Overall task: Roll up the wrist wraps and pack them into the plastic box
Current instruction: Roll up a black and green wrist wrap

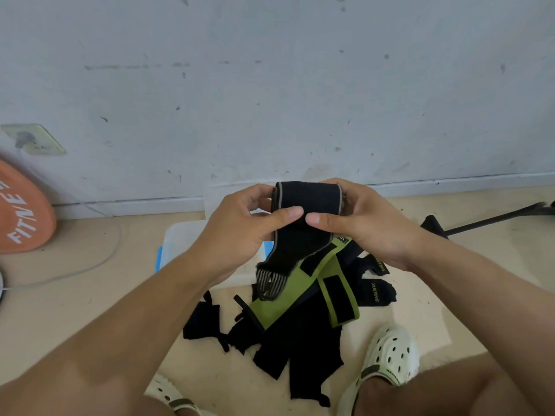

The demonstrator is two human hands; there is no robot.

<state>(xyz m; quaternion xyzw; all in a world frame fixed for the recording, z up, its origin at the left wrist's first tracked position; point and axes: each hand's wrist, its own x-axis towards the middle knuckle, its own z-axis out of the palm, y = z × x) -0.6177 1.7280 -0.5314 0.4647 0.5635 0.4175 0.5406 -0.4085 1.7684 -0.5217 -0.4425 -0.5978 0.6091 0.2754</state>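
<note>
Beige floor (pixel 90 310) by scuffed wall (pixel 270 85), plastic box (pixel 183 238) contents hidden; left hand (pixel 240 232) and right hand (pixel 366 223) pinching black wrist wrap (pixel 303 223), fingers clamping it.

A matt black woven wrap (pixel 304 217) with grey edging is seen at centre frame, its ribbed striped end slightly fuzzy. Below it, matt cloth is shown in the green-and-black wraps (pixel 303 292). Translucent, smooth plastic is made out in the box (pixel 180 238). Perforated, smooth cream foam is noted on the clog (pixel 387 358) at lower right. The wall (pixel 270 85) is painted matt, scuffed and chipped.
</note>
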